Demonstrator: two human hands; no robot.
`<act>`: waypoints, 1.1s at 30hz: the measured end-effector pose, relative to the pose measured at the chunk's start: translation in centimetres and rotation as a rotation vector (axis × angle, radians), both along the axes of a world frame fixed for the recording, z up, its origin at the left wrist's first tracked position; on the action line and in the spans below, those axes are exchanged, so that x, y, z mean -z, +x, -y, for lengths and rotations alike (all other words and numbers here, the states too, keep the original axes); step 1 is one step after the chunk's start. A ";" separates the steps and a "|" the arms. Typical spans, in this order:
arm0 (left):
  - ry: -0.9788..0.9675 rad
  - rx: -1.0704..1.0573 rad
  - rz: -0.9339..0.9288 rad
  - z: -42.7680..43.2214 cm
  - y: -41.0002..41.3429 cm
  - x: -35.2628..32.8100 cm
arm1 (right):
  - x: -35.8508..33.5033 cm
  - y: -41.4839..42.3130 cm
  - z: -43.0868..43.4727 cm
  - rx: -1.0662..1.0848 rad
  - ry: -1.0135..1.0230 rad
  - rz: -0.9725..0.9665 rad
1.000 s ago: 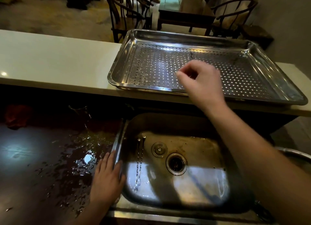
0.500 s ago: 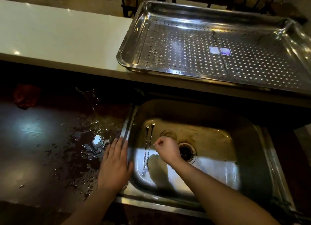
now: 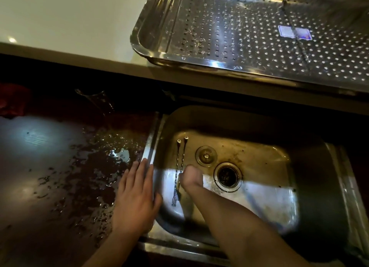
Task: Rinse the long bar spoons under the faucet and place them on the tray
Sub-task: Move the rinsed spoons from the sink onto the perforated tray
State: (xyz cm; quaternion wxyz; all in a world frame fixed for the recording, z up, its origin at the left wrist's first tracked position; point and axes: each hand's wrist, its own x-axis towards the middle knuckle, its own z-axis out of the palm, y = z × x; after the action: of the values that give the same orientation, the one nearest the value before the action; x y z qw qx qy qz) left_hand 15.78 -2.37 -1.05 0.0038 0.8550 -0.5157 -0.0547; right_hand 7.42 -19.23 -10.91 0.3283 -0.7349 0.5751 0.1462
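Two long twisted bar spoons lie side by side on the floor of the steel sink (image 3: 309,167), the left spoon (image 3: 176,167) and the right spoon (image 3: 183,155). My right hand (image 3: 192,177) reaches down into the sink, its curled fingers closing on the right spoon's shaft; the fingertips are hidden behind the hand. My left hand (image 3: 135,198) rests flat across the sink's left rim and the wet counter. A third bar spoon (image 3: 293,31) lies on the perforated steel tray (image 3: 199,60) on the raised white counter. No faucet is in view.
A drain hole (image 3: 227,177) and a loose stopper (image 3: 206,156) sit in the sink floor right of the spoons. The dark counter (image 3: 60,186) at the left is splashed with water. A clear glass (image 3: 97,101) and a red cloth (image 3: 12,101) stand at its back.
My right hand left the tray, where a bar spoon now lies, and came down into the sink onto the right spoon. My left hand stayed on the sink rim. The view tilted down.
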 end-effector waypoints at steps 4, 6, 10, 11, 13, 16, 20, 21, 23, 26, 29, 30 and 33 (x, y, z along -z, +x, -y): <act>0.010 -0.007 -0.014 0.1 0.1 0.0 | 0.3 0.6 0.3 -0.013 -0.022 -0.026; -0.001 -0.005 -0.017 0.1 0.1 0.0 | 0.3 0.7 0.4 0.001 -0.001 -0.022; -0.005 0.003 -0.005 0.1 0.2 0.3 | 0.1 0.3 0.5 0.023 0.034 0.000; -0.006 0.003 -0.003 0.0 0.1 0.3 | 0.0 0.1 0.5 0.021 0.038 0.001; -0.008 0.006 -0.003 0.1 0.1 0.2 | -0.4 -0.6 0.4 0.023 0.032 0.009; 0.004 0.009 -0.004 0.1 0.0 -0.1 | -1.4 -2.0 0.4 0.010 0.003 0.028; 0.002 0.007 -0.011 0.1 -0.1 -0.5 | -3.7 -4.1 0.4 0.052 -0.030 0.120; 0.000 0.006 -0.016 0.1 -0.2 -0.6 | -4.4 -4.6 0.3 0.065 -0.042 0.155; 0.000 -0.002 -0.030 0.1 -0.3 -0.9 | -6.2 -5.5 0.2 0.089 -0.050 0.231; 0.009 -0.012 -0.039 0.2 -0.5 -1.3 | -9.4 -6.7 -0.1 0.122 -0.035 0.344; 0.010 -0.012 -0.029 0.2 -0.5 -1.6 | -13.1 -7.8 -0.5 0.131 -0.047 0.446; 0.010 -0.012 -0.025 0.2 -0.5 -1.7 | -14.3 -8.2 -0.6 0.119 -0.067 0.466; 0.023 0.002 -0.016 0.0 -0.5 -1.9 | -18.0 -9.6 -0.9 0.059 -0.163 0.512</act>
State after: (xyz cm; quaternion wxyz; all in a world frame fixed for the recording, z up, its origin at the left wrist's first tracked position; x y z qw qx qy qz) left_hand 15.28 -2.39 0.86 -0.0020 0.8541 -0.5157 -0.0677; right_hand -2.21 -18.37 7.12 0.4067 -0.7550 0.5044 -0.1008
